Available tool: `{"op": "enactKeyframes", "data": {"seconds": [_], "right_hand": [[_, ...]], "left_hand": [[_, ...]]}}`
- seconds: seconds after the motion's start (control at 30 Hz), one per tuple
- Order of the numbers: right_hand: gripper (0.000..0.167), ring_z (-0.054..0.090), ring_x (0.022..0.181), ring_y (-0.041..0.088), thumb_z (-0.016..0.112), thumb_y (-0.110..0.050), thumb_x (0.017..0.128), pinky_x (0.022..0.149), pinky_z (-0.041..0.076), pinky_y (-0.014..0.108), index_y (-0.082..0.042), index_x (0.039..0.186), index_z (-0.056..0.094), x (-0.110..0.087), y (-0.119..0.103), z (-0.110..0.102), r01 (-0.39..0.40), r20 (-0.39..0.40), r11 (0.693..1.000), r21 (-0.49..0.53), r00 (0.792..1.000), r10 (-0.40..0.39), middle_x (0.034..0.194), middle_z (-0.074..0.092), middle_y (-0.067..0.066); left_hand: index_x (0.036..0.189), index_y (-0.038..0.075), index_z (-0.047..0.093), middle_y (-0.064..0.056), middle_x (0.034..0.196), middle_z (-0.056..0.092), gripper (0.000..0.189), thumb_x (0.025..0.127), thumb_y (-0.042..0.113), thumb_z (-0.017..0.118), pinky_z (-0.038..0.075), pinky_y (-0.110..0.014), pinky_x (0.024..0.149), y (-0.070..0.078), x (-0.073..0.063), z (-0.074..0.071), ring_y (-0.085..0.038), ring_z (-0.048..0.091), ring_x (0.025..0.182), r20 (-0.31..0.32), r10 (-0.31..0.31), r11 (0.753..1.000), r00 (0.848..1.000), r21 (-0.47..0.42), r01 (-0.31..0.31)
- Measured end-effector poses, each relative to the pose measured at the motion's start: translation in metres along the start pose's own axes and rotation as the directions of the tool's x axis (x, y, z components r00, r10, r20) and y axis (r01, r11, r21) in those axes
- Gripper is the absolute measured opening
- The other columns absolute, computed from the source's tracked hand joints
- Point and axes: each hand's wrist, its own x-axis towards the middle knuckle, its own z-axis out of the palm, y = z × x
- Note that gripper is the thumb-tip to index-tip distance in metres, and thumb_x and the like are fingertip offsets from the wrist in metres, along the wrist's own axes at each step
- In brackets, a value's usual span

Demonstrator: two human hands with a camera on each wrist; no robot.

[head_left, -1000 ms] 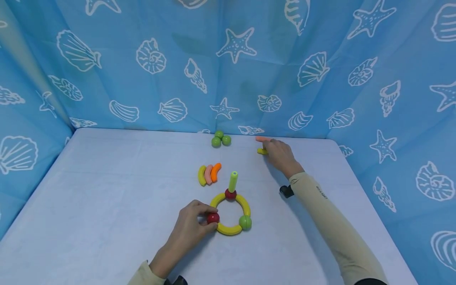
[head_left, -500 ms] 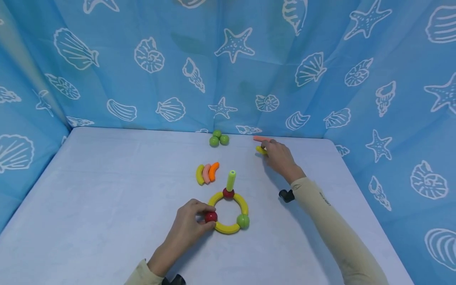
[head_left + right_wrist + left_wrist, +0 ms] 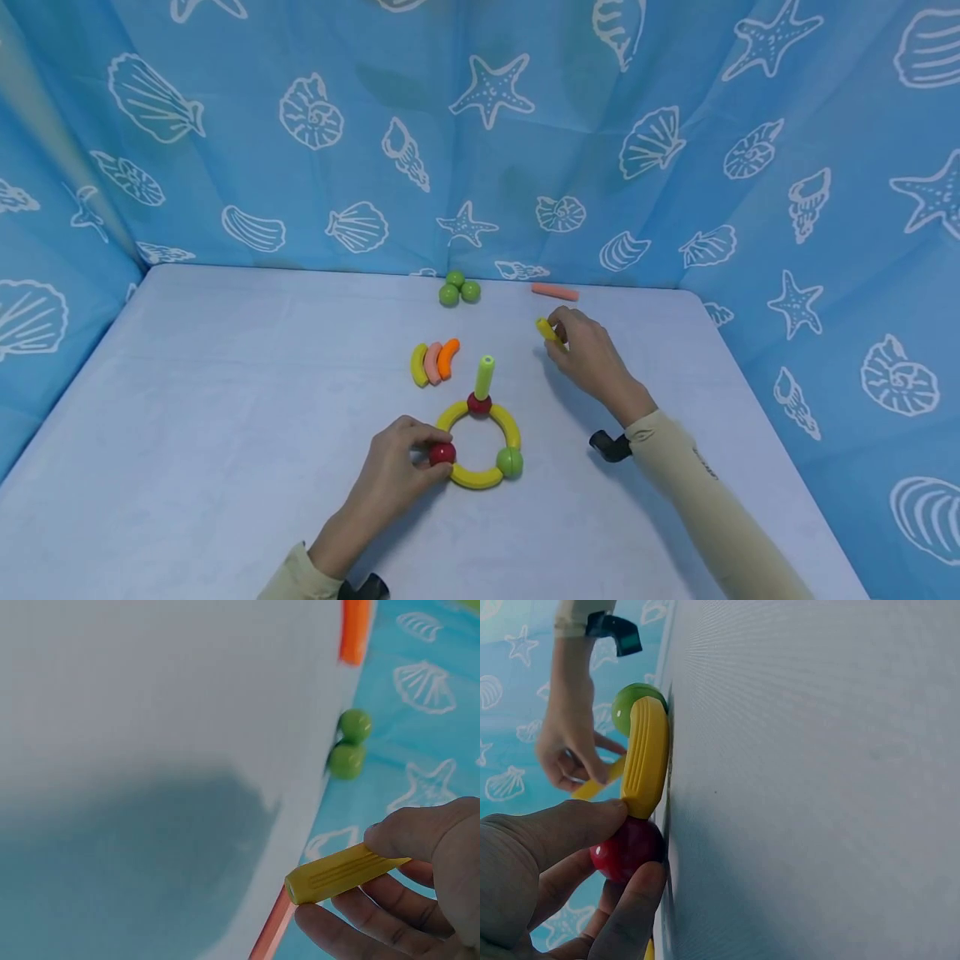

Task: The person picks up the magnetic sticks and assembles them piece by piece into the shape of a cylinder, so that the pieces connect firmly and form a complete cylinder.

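Observation:
A ring of curved yellow pieces, red balls and a green ball lies on the table. My left hand grips the red ball on its left side between thumb and fingers. In the left wrist view that thumb's tip meets the end of a curved yellow piece. From the far red ball a light green stick stands up. Above the table at the back right, my right hand pinches a straight yellow stick with grooves along its side.
Behind the ring lie curved olive-yellow, pink and orange pieces side by side. Three green balls sit together near the back edge. A salmon stick lies to their right. A blue shell-print curtain borders the white table.
My right hand has lifted the yellow stick and drawn it back toward me, away from the salmon stick, which now shows whole. The left hand stays on the red ball.

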Motion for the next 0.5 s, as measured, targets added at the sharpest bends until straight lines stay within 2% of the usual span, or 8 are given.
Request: {"op": "enactKeyframes", "data": {"seconds": [0.17,0.5], "right_hand": [[0.027,0.06,0.084,0.028,0.073,-0.007,0.09,0.068,0.053,0.034,-0.007,0.113,0.059,-0.017,-0.008,0.0,0.062,-0.034,0.995,0.074,0.998,-0.059,0.094,0.061,0.007],[0.03,0.061,0.088,0.017,0.077,-0.004,0.086,0.071,0.06,0.034,-0.01,0.109,0.059,-0.04,-0.023,0.006,0.12,-0.086,0.979,0.162,0.991,-0.107,0.097,0.062,0.004]], "left_hand": [[0.105,0.012,0.077,0.002,0.094,0.059,0.03,0.077,0.008,0.086,0.055,-0.021,0.072,0.0,0.0,0.001,-0.015,0.058,0.086,-0.005,-0.001,1.0,1.0,-0.002,0.001],[0.105,0.012,0.077,0.002,0.094,0.059,0.03,0.077,0.008,0.086,0.055,-0.023,0.074,0.0,0.0,0.001,-0.014,0.057,0.086,-0.009,-0.008,1.0,1.0,0.009,0.008]]}}
